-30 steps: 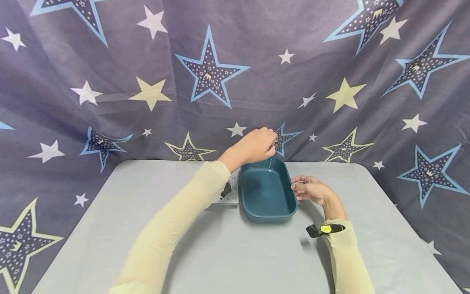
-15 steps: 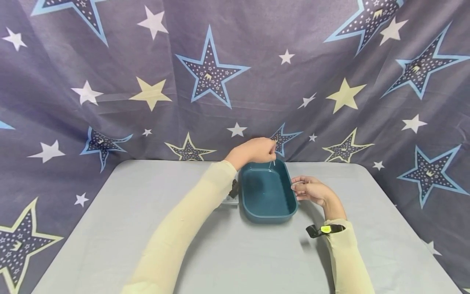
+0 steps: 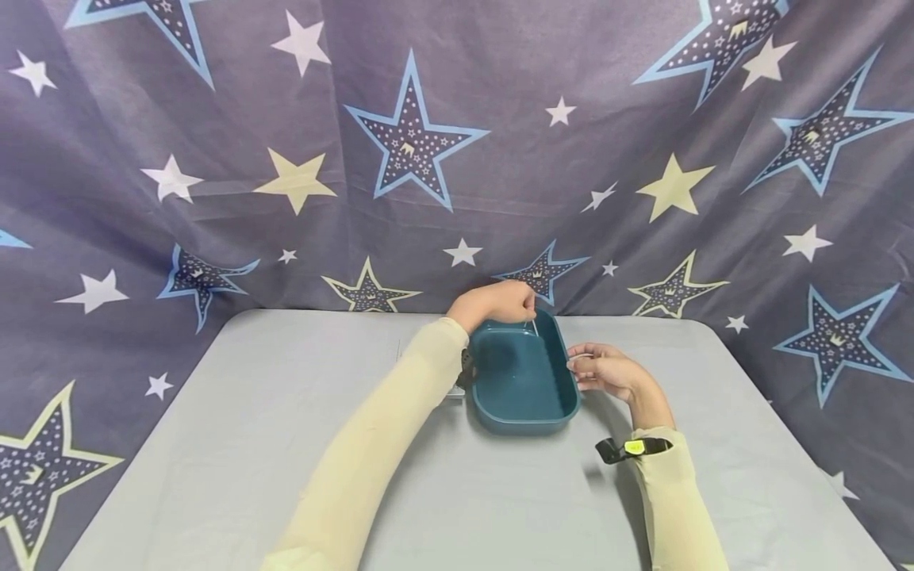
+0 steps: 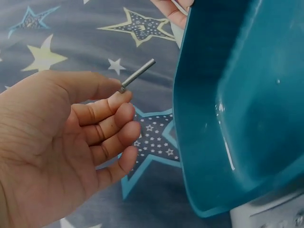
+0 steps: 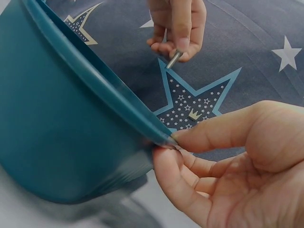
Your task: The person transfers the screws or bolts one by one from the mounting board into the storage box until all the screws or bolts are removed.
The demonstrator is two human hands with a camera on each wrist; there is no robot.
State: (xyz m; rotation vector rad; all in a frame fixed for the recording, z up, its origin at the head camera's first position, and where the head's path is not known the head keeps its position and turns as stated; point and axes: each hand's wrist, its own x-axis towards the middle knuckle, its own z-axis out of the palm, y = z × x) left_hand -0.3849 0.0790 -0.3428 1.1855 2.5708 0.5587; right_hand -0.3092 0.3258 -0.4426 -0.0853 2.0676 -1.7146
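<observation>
One metal rod [image 4: 138, 74] is pinched in my left grip [image 3: 500, 303], near the far end of the teal bin [image 3: 527, 392]. With my right grip [image 3: 607, 371] I pinch the bin's right rim [image 5: 95, 78]. The bin stands on the grey surface [image 3: 528, 500]; at its left, my sleeve [image 3: 378, 432] partly hides a silver object [image 3: 455, 392].

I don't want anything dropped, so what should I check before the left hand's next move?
1. Metal rod pinched in the left hand: ok.
2. Rod's free end clear of the fingers: ok.
3. Bin upright, opening up: ok.
4. Right hand holding the bin firmly: cannot tell; fingertips are at its rim.
5. Metal board fully visible to the head camera: not ok; the left sleeve covers most.
</observation>
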